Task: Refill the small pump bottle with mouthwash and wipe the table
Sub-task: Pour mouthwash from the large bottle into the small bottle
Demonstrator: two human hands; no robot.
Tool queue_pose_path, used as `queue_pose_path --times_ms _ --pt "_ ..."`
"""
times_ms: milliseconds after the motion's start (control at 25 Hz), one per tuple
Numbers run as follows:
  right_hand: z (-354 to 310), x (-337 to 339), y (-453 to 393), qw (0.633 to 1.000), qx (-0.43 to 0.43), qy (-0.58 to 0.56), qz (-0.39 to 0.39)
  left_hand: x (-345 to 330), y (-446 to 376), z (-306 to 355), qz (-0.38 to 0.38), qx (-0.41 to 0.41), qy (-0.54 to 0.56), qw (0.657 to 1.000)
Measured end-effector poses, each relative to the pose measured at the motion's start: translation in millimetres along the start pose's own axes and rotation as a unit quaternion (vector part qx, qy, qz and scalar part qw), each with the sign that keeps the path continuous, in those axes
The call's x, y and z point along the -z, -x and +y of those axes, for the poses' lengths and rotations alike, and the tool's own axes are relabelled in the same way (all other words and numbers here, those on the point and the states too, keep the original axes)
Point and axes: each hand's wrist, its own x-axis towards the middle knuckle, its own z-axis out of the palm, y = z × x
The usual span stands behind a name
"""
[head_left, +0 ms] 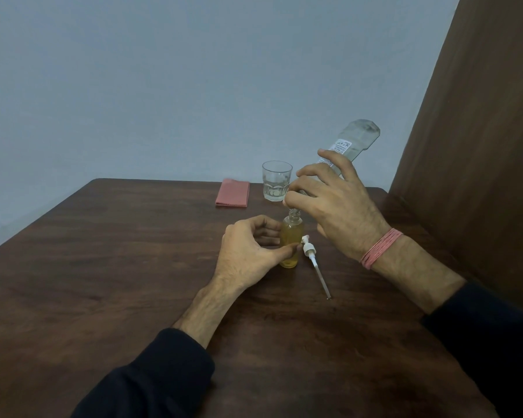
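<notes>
a: where is the small pump bottle point(291, 243) now?

b: i see it standing up on the table point(133, 267), in front of the drinking glass point(276, 180). it looks almost full of yellow stuff.

a: who has it?

b: my left hand point(251, 251) holds it. the thumb and fingers curl round its side, down low.

a: and the other hand?

b: my right hand point(332, 200) grips the big bottle point(352, 144). it is tipped over, with its mouth right on top of the small bottle's neck. the big one looks nearly empty, so i think it is light now.

a: is the small bottle hard to hold?

b: i think so. it looks like glass or hard clear plastic, smooth, maybe slippery if it gets wet. it is small and tall, so it could tip. holding it round the middle, like now, feels best.

a: where is the pump?

b: the pump top point(313, 260) lies flat on the table, just right of the small bottle, with its thin tube pointing at me. it looks light and bendy. i would pick it up by the white cap.

a: and the wiping?

b: the pink cloth point(232, 193) sits folded left of the glass, not used yet.
</notes>
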Motion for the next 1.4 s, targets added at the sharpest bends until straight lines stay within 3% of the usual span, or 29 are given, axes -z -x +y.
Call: queue_pose_path --times_ms 1000,1120,1240,1400 --pt "2 3 -7 0.999 0.035 -0.007 0.025 1 -1 1 -0.009 0.013 -0.006 1.0" --pt "8 0 0 0.996 -0.029 -0.077 0.033 1 -1 1 -0.008 0.004 0.003 1.0" --pt "4 -8 20 0.936 -0.236 -0.252 0.071 0 0 -1 0.001 -0.004 0.014 1.0" --pt "3 -19 44 0.778 -0.377 -0.485 0.133 0 -1 -2 -0.002 -0.002 0.003 1.0"
